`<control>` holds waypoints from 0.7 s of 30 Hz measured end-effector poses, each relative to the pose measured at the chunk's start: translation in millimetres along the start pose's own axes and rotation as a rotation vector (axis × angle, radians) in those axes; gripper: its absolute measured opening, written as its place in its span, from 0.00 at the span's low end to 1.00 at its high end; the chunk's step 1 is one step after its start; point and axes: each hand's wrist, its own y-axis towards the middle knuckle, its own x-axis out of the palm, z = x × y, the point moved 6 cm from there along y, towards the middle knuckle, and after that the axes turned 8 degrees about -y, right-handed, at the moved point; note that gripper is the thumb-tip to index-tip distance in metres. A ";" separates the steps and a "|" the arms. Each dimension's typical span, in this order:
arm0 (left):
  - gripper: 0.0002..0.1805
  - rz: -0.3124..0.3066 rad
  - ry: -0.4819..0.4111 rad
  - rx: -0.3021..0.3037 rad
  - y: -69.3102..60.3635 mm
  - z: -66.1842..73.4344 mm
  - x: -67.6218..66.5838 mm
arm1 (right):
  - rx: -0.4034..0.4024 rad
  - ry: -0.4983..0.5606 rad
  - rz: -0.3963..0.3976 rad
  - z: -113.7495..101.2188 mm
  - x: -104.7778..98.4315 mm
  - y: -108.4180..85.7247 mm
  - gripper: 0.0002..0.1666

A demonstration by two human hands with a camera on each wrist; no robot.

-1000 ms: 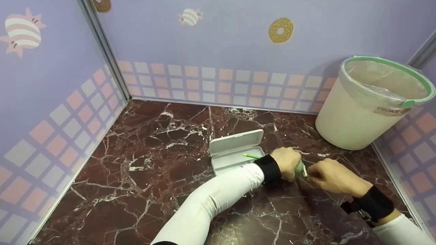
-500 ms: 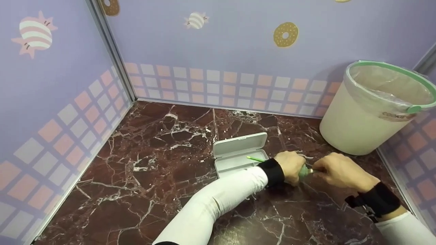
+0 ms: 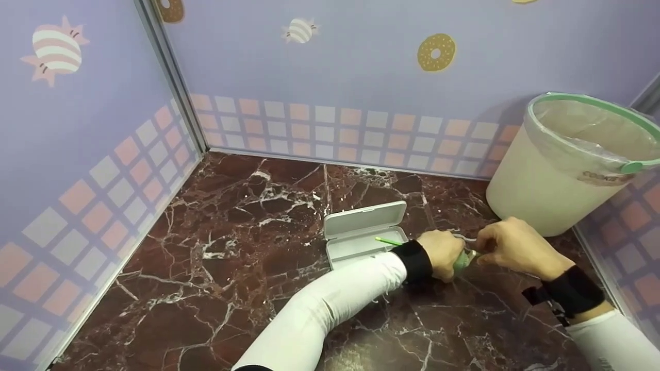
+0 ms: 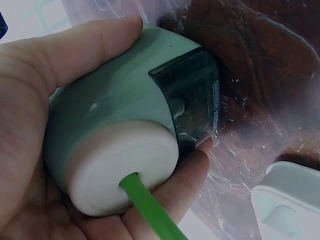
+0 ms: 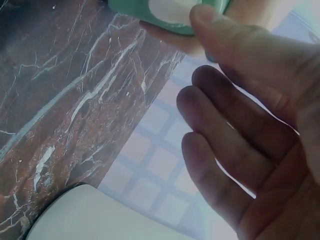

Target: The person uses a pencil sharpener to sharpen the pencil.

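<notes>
**Pencil sharpener (image 3: 460, 262) gripped in my left hand (image 3: 439, 252), green pencil (image 4: 151, 207) in its hole**

From my head, I see my left hand wrapped round the sharpener over the dark red marbled surface (image 3: 206, 288). My right hand (image 3: 518, 250) is just beside the sharpener's other end, finger and thumb bent toward it. To the left, a pale case (image 3: 346, 248) lies with its lid raised; a green stick (image 3: 389, 241) shows over it, partly hidden by my left wristband (image 3: 412, 260). The lined bin (image 3: 546, 180) stands beyond my right hand, near the wall (image 3: 350, 67).

From my left wrist, my thumb lies along the green body, a fingertip beside its dark see-through window (image 4: 195, 100). The pencil enters the round white face (image 4: 120, 160).

From my right wrist, my thumb tip overlaps the sharpener's edge. Three fingers curve loosely below, apart from it; my index finger is mostly hidden, so I cannot tell whether I'm pinching anything.
</notes>
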 end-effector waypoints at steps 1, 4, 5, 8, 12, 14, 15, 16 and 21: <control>0.18 0.000 -0.002 -0.002 -1.0 -0.6 -0.6 | 0.007 -0.010 0.000 -0.1 1.3 1.4 0.21; 0.18 0.001 -0.002 -0.003 -3.1 -0.9 -1.0 | 0.044 -0.045 -0.009 3.0 8.9 5.8 0.20; 0.18 0.000 0.000 -0.001 -3.6 -0.3 -0.9 | 0.059 -0.055 -0.014 4.8 12.8 7.1 0.20; 0.20 -0.008 0.005 0.010 -3.6 2.2 1.1 | 0.086 -0.071 -0.029 10.5 27.5 9.6 0.20; 0.20 -0.006 -0.007 0.032 -2.3 4.0 2.9 | 0.102 -0.053 -0.059 13.7 49.9 7.5 0.22; 0.20 -0.008 -0.019 0.032 -1.7 2.8 3.2 | 0.110 -0.036 -0.043 13.1 57.6 4.0 0.23; 0.20 -0.008 -0.026 0.029 -1.3 1.8 3.4 | 0.111 -0.027 -0.026 12.7 60.5 1.9 0.24; 0.20 -0.010 -0.031 0.024 -1.0 0.6 3.4 | 0.113 -0.017 -0.003 12.2 62.5 -0.2 0.24; 0.24 -0.018 -0.038 0.014 -1.3 -4.4 3.9 | 0.069 0.016 0.080 7.1 70.3 -8.5 0.23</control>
